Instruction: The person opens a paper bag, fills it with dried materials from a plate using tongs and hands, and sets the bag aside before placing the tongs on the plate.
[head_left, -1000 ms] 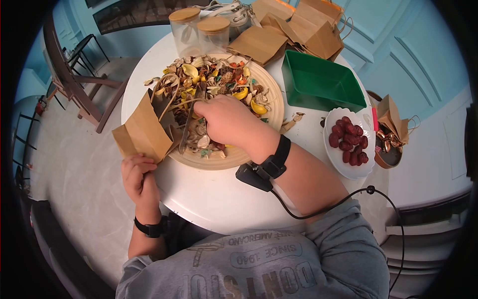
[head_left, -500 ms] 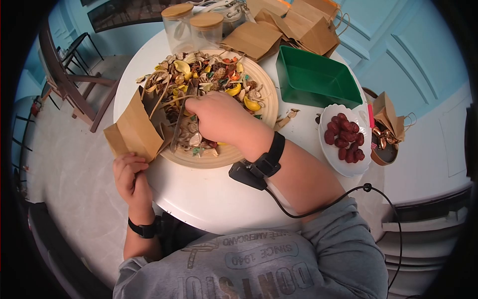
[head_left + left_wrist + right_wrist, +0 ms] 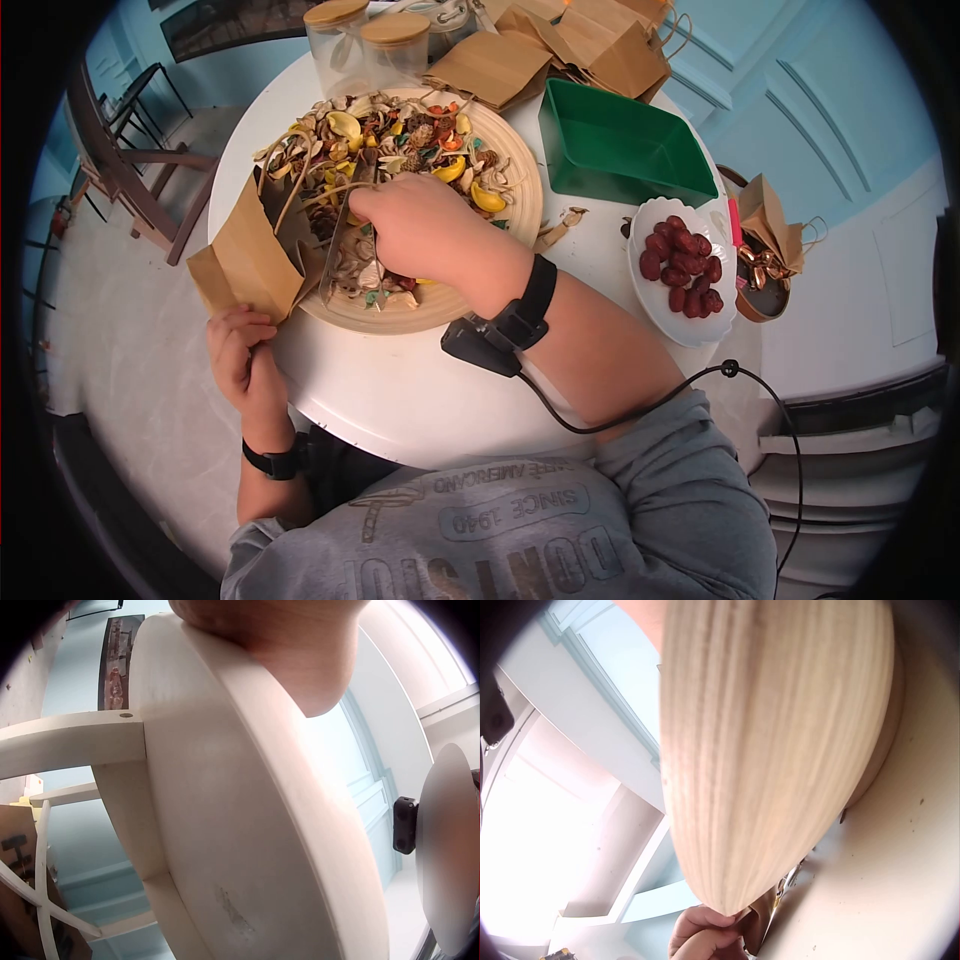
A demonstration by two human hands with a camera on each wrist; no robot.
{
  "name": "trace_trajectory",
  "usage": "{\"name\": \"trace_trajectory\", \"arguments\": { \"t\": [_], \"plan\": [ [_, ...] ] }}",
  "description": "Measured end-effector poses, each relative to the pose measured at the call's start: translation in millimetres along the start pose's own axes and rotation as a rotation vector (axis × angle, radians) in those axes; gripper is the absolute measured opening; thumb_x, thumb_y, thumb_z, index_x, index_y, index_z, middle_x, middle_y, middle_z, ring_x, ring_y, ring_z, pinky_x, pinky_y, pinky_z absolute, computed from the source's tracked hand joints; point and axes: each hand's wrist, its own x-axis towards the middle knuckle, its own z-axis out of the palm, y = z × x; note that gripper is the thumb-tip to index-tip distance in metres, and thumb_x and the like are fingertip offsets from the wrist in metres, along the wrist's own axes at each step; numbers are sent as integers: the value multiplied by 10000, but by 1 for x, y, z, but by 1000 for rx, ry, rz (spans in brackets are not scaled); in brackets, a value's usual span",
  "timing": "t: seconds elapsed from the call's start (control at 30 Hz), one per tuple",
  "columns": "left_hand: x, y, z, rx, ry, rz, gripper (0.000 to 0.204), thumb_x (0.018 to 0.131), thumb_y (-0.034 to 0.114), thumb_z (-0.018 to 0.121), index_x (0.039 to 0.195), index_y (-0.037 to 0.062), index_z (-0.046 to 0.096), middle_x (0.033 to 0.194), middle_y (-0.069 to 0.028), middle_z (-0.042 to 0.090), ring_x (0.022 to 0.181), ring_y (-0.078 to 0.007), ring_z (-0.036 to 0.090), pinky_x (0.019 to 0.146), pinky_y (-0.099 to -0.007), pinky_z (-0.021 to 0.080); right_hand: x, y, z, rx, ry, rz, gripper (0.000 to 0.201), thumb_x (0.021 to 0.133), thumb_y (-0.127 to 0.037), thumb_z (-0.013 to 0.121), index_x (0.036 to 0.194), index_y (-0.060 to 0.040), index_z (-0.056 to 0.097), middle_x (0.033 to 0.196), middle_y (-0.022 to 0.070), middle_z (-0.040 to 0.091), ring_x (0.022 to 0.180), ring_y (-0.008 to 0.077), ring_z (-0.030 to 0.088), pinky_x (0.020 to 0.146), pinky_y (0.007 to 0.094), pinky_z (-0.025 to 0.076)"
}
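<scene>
My left hand grips the lower edge of a brown paper bag, which lies tilted with its mouth and twisted handles over the left rim of a round wooden plate. Dried potpourri with cones, petals and yellow pieces covers the plate. My right hand is low over the potpourri, fingers curled round a long, flat metal utensil that slants beside the bag's mouth; its exact kind is hidden. The right wrist view shows the plate's underside and part of the left hand.
A green box and a white scalloped dish of red dates stand right. Behind are wooden-lidded jars and folded paper bags. A black cable runs from the right wrist. The round white table has a curved edge.
The whole scene has shifted slightly left and up in the head view. Both hands keep their holds, and the bag and metal utensil stay in nearly the same place on the plate.
</scene>
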Motion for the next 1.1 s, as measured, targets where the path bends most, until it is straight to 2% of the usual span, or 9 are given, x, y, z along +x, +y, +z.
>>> {"name": "trace_trajectory", "arguments": {
  "t": [0.1, 0.4, 0.5, 1.1],
  "plan": [
    [-1, -1, 1, 3, 3, 0, 143, 638, -100, 502, 714, 2, 568, 832, -109, 621, 929, -298, 556, 932, -400, 441, -1, 0, 1, 44, 46, -10, 150, 720, 1, 556, 855, -30, 615, 821, 163, 666, 841, 377, 632, 757, 475, 491],
    [-2, -4, 0, -9, -11, 3, 139, 655, -102, 492, 727, -5, 561, 843, -115, 615, 936, -298, 554, 953, -412, 436, 0, 0, 0, 5, 14, -10, 149, 739, -68, 597, 874, -56, 658, 811, 128, 688, 816, 345, 660, 757, 453, 507],
    [-2, -3, 0, -5, -17, 1, 135, 660, -101, 493, 731, -8, 561, 848, -116, 612, 944, -300, 554, 961, -415, 433, 0, -1, -2, 48, 7, 2, 155, 709, -11, 576, 856, -30, 622, 789, 170, 668, 832, 376, 635, 749, 474, 492],
    [-6, -11, -1, -12, -29, -12, 139, 669, -99, 474, 753, -21, 553, 876, -126, 595, 957, -293, 551, 983, -424, 426, 1, -2, -3, 50, -10, 41, 218, 716, -42, 592, 919, -59, 669, 808, 162, 687, 836, 371, 658, 747, 469, 516]
  ]
}}
